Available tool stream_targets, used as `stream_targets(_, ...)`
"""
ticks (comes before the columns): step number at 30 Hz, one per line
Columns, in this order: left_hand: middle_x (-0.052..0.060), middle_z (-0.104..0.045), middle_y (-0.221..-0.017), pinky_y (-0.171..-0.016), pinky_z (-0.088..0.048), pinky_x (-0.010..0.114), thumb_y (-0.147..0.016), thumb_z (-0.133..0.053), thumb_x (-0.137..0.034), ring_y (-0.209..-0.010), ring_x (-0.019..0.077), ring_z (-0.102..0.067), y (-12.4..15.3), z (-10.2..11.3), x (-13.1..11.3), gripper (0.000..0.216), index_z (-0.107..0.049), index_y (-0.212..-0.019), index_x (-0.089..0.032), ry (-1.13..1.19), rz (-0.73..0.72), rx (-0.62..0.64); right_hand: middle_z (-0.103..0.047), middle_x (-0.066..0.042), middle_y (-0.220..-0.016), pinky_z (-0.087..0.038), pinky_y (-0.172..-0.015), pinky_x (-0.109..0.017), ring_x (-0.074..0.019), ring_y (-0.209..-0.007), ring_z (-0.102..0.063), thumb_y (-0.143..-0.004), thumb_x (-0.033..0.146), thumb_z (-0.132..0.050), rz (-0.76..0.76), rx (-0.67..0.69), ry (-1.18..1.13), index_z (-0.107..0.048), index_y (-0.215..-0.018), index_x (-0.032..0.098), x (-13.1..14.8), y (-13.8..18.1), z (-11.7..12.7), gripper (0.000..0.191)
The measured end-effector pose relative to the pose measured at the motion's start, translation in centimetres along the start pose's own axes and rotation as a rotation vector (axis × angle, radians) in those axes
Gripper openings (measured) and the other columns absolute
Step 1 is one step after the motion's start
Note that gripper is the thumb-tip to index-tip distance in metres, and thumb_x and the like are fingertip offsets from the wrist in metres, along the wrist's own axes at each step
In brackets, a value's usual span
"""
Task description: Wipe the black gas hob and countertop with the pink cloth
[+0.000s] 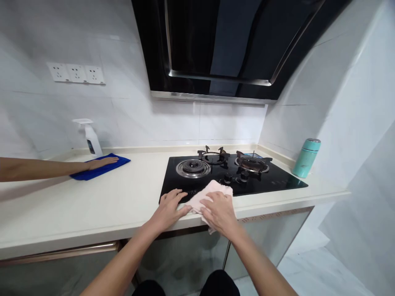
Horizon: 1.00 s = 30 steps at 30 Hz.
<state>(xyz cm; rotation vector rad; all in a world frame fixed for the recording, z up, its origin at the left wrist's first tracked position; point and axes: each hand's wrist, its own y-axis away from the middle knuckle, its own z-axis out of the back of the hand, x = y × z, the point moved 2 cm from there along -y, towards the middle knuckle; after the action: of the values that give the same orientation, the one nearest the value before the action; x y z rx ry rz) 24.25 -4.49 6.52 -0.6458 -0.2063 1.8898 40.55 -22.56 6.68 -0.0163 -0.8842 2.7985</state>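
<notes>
My right hand [218,210] presses a pale pink cloth [212,188] against the front edge of the black gas hob [277,185], fingers bent over it. Part of the cloth hangs over the counter's edge. My left hand [169,207] rests at the hob's front left corner, fingers apart, its thumb reaching to the cloth's left side. Just beyond the cloth are two black control knobs [228,177]. The left burner [193,167] has no pan support on it, while the back burner [212,158] and the right burner [252,163] carry dark supports.
At the left, another person's hand [103,161] lies flat on a blue cloth [92,170] on the white counter [123,205]. Behind it stands a white spray bottle [91,139]. A turquoise flask [306,159] stands right of the hob. A black range hood [216,49] overhangs the hob.
</notes>
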Motion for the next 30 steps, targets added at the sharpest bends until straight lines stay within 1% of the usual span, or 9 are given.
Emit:
stream_targets(3,0.012,-0.056,-0.152,-0.118,-0.038,0.056,-0.096,-0.055,-0.062,-0.146,0.0350,-0.045,0.3,-0.6,0.2,0.054,-0.066,-0.136,-0.026,-0.043,0.029,0.030,-0.069,-0.005,-0.114,-0.032,-0.090,-0.041,-0.0246,-0.108,-0.055,-0.099,0.040,-0.056,-0.155,-0.028,0.064,-0.075,-0.109,0.033,-5.0,2.6,1.1,0.022)
stream_targets(6,0.013,-0.057,-0.151,-0.117,-0.040,0.054,-0.098,-0.053,-0.061,-0.144,0.0345,-0.047,0.7,-0.8,0.5,0.054,-0.067,-0.134,-0.024,-0.049,0.027,0.011,-0.070,-0.009,-0.102,-0.036,-0.086,-0.041,-0.0273,-0.101,-0.057,-0.097,0.044,-0.056,-0.348,-0.075,0.155,-0.077,-0.103,0.028,-10.2,5.1,2.6,0.027)
stream_targets(9,0.013,-0.058,-0.151,-0.118,-0.039,0.054,-0.098,-0.055,-0.058,-0.145,0.0342,-0.047,1.0,-1.0,0.4,0.052,-0.067,-0.134,-0.023,-0.078,-0.009,-0.051,-0.071,-0.010,-0.094,-0.043,-0.080,-0.038,-0.0280,-0.093,-0.061,-0.092,0.058,-0.057,-0.466,-0.108,-0.040,-0.076,-0.092,0.026,-14.0,6.7,4.2,0.037)
stream_targets(13,0.014,-0.060,-0.148,-0.117,-0.041,0.054,-0.098,-0.057,-0.053,-0.143,0.0339,-0.049,1.2,-1.3,-0.1,0.048,-0.067,-0.133,-0.022,-0.098,-0.013,-0.084,-0.073,-0.006,-0.081,-0.051,-0.068,-0.035,-0.0249,-0.076,-0.065,-0.091,0.073,-0.045,-0.653,-0.124,-0.453,-0.072,-0.087,0.026,-16.9,6.5,6.7,0.054)
stream_targets(17,0.014,-0.061,-0.146,-0.117,-0.042,0.053,-0.097,-0.059,-0.049,-0.143,0.0336,-0.050,1.1,-1.1,-0.3,0.045,-0.068,-0.130,-0.021,-0.096,-0.026,-0.108,-0.074,-0.008,-0.081,-0.054,-0.064,-0.034,-0.0242,-0.075,-0.067,-0.083,0.079,-0.051,-0.874,-0.276,-0.764,-0.072,-0.092,0.019,-18.6,2.5,8.2,0.064)
stream_targets(21,0.012,-0.061,-0.147,-0.115,-0.044,0.053,-0.096,-0.061,-0.047,-0.140,0.0335,-0.052,1.2,-0.7,-0.3,0.041,-0.070,-0.129,-0.024,-0.071,-0.013,-0.095,-0.073,-0.008,-0.080,-0.054,-0.062,-0.033,-0.0226,-0.071,-0.067,-0.080,0.073,-0.057,-0.877,-0.306,-0.696,-0.070,-0.097,0.015,-20.2,-4.4,7.5,0.062)
stream_targets(23,0.011,-0.062,-0.146,-0.115,-0.045,0.053,-0.096,-0.061,-0.046,-0.139,0.0331,-0.054,1.2,-0.6,-0.3,0.040,-0.070,-0.128,-0.025,-0.064,-0.003,-0.091,-0.074,-0.011,-0.089,-0.054,-0.066,-0.033,-0.0225,-0.075,-0.068,-0.084,0.068,-0.053,-0.860,-0.306,-0.619,-0.068,-0.109,0.013,-20.9,-7.7,6.4,0.063)
stream_targets(26,0.011,-0.063,-0.144,-0.114,-0.046,0.052,-0.096,-0.061,-0.043,-0.138,0.0322,-0.055,1.2,-0.6,-0.4,0.037,-0.071,-0.127,-0.024,-0.068,0.007,-0.109,-0.074,-0.015,-0.109,-0.054,-0.077,-0.034,-0.0229,-0.089,-0.069,-0.090,0.057,-0.051,-0.804,-0.239,-0.479,-0.060,-0.131,0.010,-21.3,-11.4,3.8,0.063)
stream_targets(30,0.010,-0.064,-0.143,-0.113,-0.047,0.051,-0.095,-0.062,-0.038,-0.137,0.0312,-0.055,1.3,-0.7,-0.6,0.034,-0.071,-0.125,-0.025,-0.078,-0.002,-0.146,-0.070,-0.017,-0.123,-0.050,-0.090,-0.038,-0.0270,-0.105,-0.068,-0.083,0.044,-0.067,-0.707,-0.041,-0.251,-0.056,-0.142,0.014,-20.7,-12.8,-0.1,0.068)
